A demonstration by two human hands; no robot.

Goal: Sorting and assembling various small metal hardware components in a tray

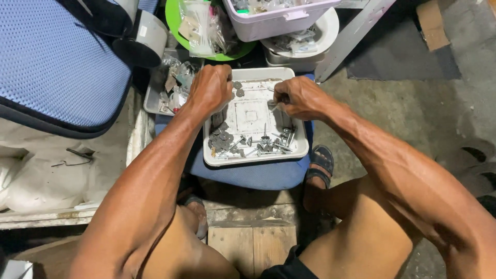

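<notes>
Sorting step in hand. Left hand (210, 89) curled over tray (299, 150) corner, contents hidden. Right hand (298, 98) pinched small metal part (272, 105) above tray. Next move likely needs careful placing among screws (271, 143).

Up at the left we see a blue mesh chair seat (57, 57), tilted, with a grey roll of tape (147, 39) just beside its edge. At the top we have a green plate (175, 15) carrying clear plastic bags (201, 28), and next to it a pale lidded plastic box (274, 20) sitting above a white bowl (325, 31). Down low, a wooden board (253, 245) lies on the concrete floor (413, 103), with a dark sandal (321, 163) near it.
</notes>
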